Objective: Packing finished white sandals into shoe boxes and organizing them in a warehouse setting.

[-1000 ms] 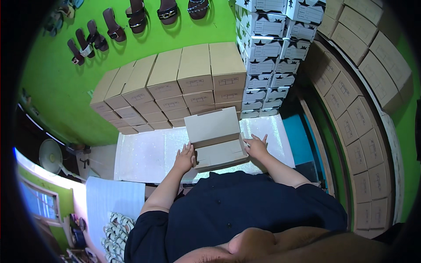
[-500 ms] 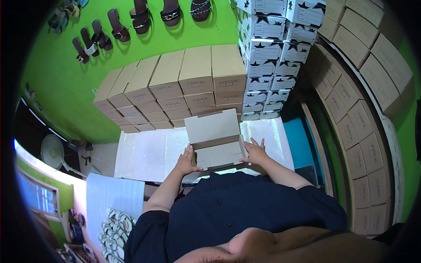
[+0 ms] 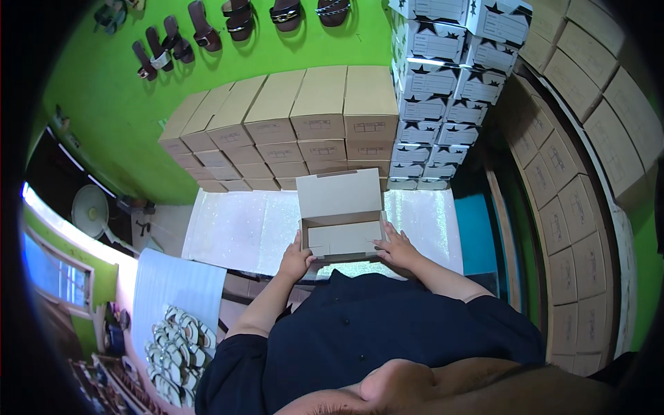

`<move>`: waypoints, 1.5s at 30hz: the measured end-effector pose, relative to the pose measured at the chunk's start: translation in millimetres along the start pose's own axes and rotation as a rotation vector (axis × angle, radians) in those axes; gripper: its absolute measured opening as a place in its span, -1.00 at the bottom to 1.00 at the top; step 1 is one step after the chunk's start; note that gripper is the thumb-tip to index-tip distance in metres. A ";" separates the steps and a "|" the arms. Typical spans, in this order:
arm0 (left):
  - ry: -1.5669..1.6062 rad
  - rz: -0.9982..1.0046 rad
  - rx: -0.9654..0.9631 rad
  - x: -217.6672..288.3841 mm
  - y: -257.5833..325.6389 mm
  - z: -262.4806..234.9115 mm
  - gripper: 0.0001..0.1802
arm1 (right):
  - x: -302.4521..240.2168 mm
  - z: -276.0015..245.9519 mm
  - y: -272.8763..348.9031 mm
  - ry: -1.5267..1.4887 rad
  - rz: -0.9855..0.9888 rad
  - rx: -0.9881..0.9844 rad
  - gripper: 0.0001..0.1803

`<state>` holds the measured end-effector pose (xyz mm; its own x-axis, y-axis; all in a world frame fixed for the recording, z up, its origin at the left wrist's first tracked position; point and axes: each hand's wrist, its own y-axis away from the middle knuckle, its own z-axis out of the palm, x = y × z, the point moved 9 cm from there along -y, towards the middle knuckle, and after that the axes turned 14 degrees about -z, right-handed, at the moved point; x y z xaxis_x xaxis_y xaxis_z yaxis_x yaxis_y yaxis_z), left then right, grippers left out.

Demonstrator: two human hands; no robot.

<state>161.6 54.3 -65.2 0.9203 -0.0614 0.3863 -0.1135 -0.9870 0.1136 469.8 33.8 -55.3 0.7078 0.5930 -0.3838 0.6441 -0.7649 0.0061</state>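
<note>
Resting on a white, glittery sheet-covered desk (image 3: pixel 235 228), an open tan cardboard shoebox (image 3: pixel 340 218) sits directly between the person's two hands in the head view. Its hinged lid stands up and back toward the far wall, and the shallow tray lies on the near side. The left hand (image 3: pixel 295 260) presses against the tray's near-left corner, fingers lying along the left wall with the thumb at the front edge; this grip is closed lightly on the cardboard rather than spread free. The right hand (image 3: pixel 396 249) touches the tray's right wall at its near corner, fingers laid over the rim, so that grip too is set against the box. Inside the tray only a pale cardboard bottom shows; whether anything else lies in it cannot be told.

Behind the box, a stack of closed plain brown cardboard boxes (image 3: pixel 304 131) stands in rows against the green wall (image 3: pixel 104 104). Just beside it to the right rises a pile of white boxes printed with black stars (image 3: pixel 443 90). More brown cartons (image 3: pixel 574 187) fill shelving on the right. Dark sandals (image 3: pixel 235 17) hang high on the wall. At lower left, pale sandals (image 3: pixel 169 346) lie in rows near a light blue sheet (image 3: pixel 173 283).
</note>
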 end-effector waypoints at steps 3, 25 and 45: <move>-0.054 -0.026 0.043 1.5 1.7 2.4 -0.71 | 6.7 9.5 -2.0 -0.102 0.001 0.054 -0.58; -0.070 -0.217 0.207 -148.2 175.0 -80.0 0.02 | -103.1 -9.6 -65.0 0.160 0.061 0.295 -0.19; -0.056 -0.867 0.692 -345.1 530.0 -315.2 -0.11 | -689.2 146.0 -227.5 0.032 -1.028 -0.053 -0.04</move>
<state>-334.2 -400.9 150.2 0.6041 0.7004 0.3800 0.7943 -0.5674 -0.2169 -206.9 -237.6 73.0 -0.1860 0.9616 -0.2019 0.9541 0.1277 -0.2709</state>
